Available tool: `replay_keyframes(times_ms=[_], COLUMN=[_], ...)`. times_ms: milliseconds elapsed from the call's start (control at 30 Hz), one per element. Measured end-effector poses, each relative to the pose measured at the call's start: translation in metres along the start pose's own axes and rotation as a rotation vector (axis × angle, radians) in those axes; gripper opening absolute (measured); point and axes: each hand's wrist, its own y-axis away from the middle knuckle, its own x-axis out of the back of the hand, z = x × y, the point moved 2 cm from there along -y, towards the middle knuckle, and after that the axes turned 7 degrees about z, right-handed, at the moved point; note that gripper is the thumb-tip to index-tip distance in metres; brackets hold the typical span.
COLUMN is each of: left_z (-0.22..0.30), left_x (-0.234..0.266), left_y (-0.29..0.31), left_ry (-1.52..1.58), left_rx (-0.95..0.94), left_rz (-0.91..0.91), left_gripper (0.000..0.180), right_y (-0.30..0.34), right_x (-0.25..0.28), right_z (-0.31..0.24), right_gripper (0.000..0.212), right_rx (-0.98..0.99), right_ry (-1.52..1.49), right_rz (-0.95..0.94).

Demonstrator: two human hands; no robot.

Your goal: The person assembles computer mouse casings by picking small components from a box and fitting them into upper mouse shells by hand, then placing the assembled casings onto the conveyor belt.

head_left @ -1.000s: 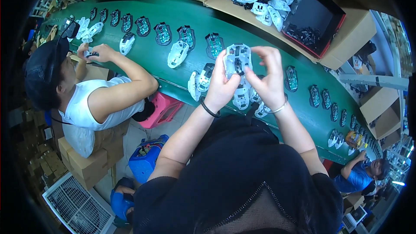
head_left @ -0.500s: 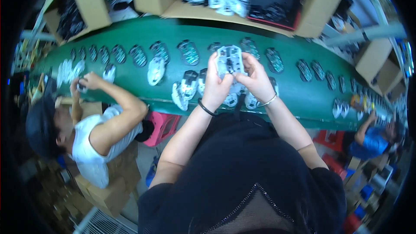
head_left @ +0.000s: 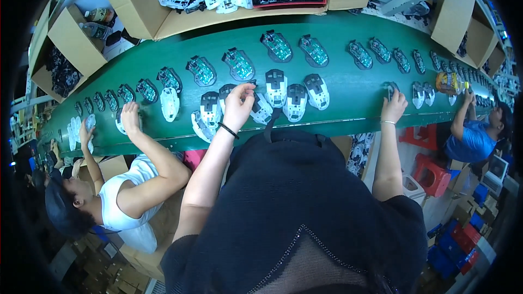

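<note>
A white mouse shell (head_left: 260,108) lies on the green belt (head_left: 348,84) at centre frame, its long axis running up-down with a slight tilt to the upper left. The left hand (head_left: 238,106) covers its upper left part, fingers curled down onto it; whether they pinch it I cannot tell. Just right stand three more shells (head_left: 297,93), long axes upright, in a row. At right of centre the right hand (head_left: 393,106) rests on the belt with fingertips at a small dark part (head_left: 390,87); its grip is unclear. Green circuit boards (head_left: 279,46) line the belt above. At left, a co-worker's hand (head_left: 131,118) touches another shell (head_left: 169,103).
</note>
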Motion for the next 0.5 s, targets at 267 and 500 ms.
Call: replay_keyframes(times_ms=[267,500], left_z=[-0.019,-0.002], left_x=[0.028,0.038], left_y=[0.013,0.032], left_ry=[0.383,0.88], left_rx=[0.342,0.449], left_rz=[0.288,-0.004], left_gripper=[0.015,0.034], right_y=[0.031,0.012], right_x=[0.033,0.094], right_z=[-0.191,-0.273], right_gripper=[0.057,0.038], right_rx=[0.245,-0.081], right_ry=[-0.72,-1.466], right_rz=[-0.32,-1.005])
